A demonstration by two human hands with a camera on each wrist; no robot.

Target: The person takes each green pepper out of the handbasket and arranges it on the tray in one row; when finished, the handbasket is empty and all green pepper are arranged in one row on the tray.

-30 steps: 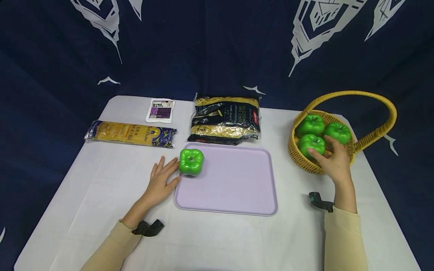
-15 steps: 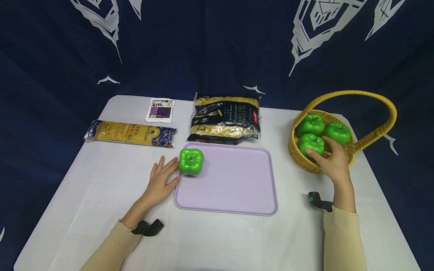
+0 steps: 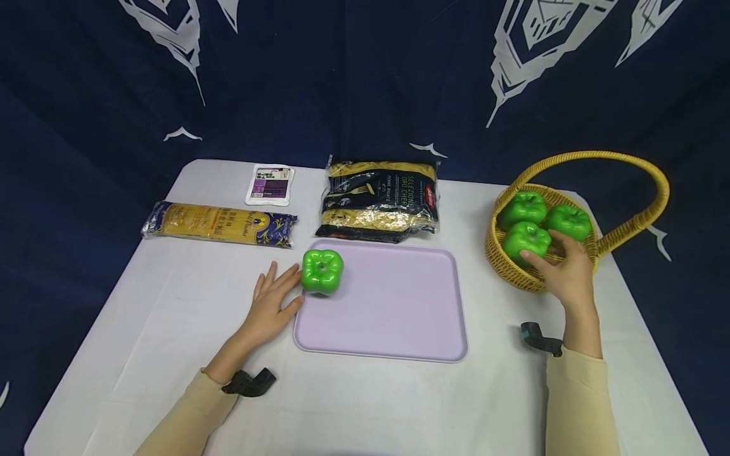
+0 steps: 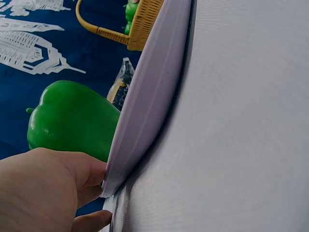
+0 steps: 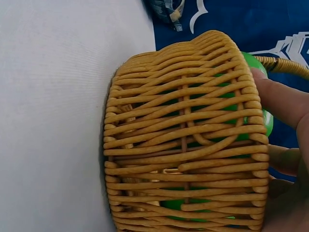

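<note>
My right hand (image 3: 570, 272) reaches over the near rim of a wicker basket (image 3: 516, 277) and grips the front green bell pepper (image 3: 525, 242) between thumb and fingers. Two more green peppers lie behind it in the basket. In the right wrist view the basket wall (image 5: 188, 130) hides most of the pepper and the fingertips are partly covered. My left hand (image 3: 270, 312) lies with fingers spread at the left edge of a lilac tray (image 3: 388, 304). Just beyond its fingertips, a green bell pepper (image 3: 322, 272) sits on the tray's upper left corner; the left wrist view shows this pepper (image 4: 72, 118) too.
Behind the tray lies a black and yellow bag of penne (image 3: 379, 199). A long pack of spaghetti (image 3: 219, 225) lies at the left, with a small white and purple packet (image 3: 270, 185) behind it. The basket's tall handle (image 3: 593, 156) arches up on the right.
The front pepper in the basket has shifted very slightly up and right along with my right hand. My left hand, the tray and its pepper have stayed put.
</note>
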